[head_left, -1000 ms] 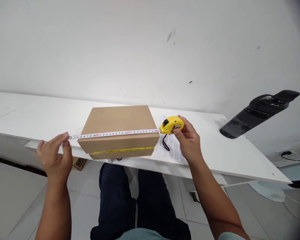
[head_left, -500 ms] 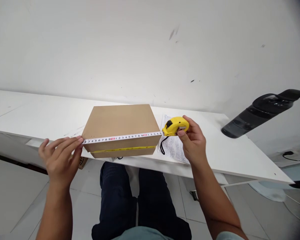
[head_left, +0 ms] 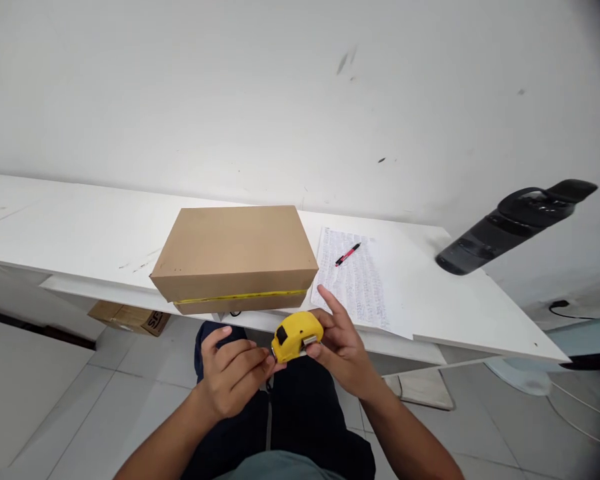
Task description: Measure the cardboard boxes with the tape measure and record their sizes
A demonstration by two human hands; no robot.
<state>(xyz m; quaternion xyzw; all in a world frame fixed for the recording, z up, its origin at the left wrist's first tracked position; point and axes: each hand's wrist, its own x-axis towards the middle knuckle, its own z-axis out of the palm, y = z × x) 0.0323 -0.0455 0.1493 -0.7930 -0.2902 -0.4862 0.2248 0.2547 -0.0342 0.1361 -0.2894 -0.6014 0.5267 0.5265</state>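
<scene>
A yellow tape measure is in my right hand, held over my lap in front of the table's edge. That hand grips its right side between thumb and fingers, with the index finger stretched out. My left hand pinches at the front end of the tape measure, by its mouth; the blade's tip is hidden by the fingers. Just beyond both hands stands a closed brown cardboard box, with a yellow strip along its front side.
Right of the box, a handwritten sheet of paper lies under a red and black pen. A dark bottle stands farther right on the white table. Another carton sits below the table at left.
The blade that stretched along the box's front top edge has gone back into the case. Both hands have come together, lower and nearer to me. The pen on the paper is now uncovered.
</scene>
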